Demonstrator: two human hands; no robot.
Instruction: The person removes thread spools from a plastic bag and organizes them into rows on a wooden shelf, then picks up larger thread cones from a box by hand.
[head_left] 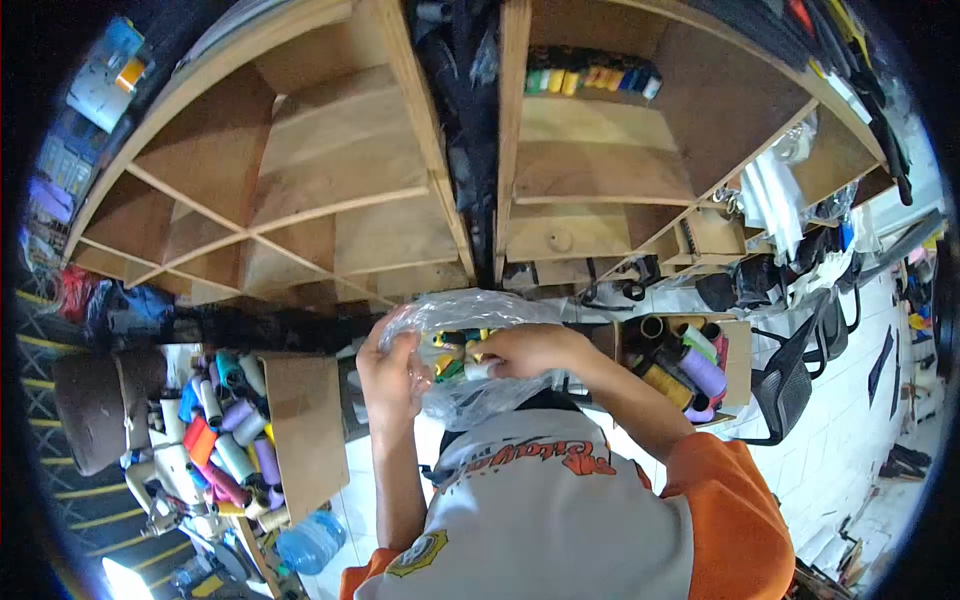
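Note:
A clear plastic bag (460,308) hangs open in front of my chest, with small green, yellow and white thread spools (452,362) inside it. Its left side is gripped by my left hand (392,362), the fingers closed on the plastic. My right hand (520,350) reaches in at the bag's right side, fingers closed at a white spool (480,370). The fingertips of that hand are partly hidden among the spools.
Wooden shelves (350,190) stand ahead, with a row of small spools (590,80) at the upper right. Boxes of thread cones flank me, one cardboard box (305,430) left, another (738,365) right. A water jug (312,542) and a black chair (785,390) stand lower.

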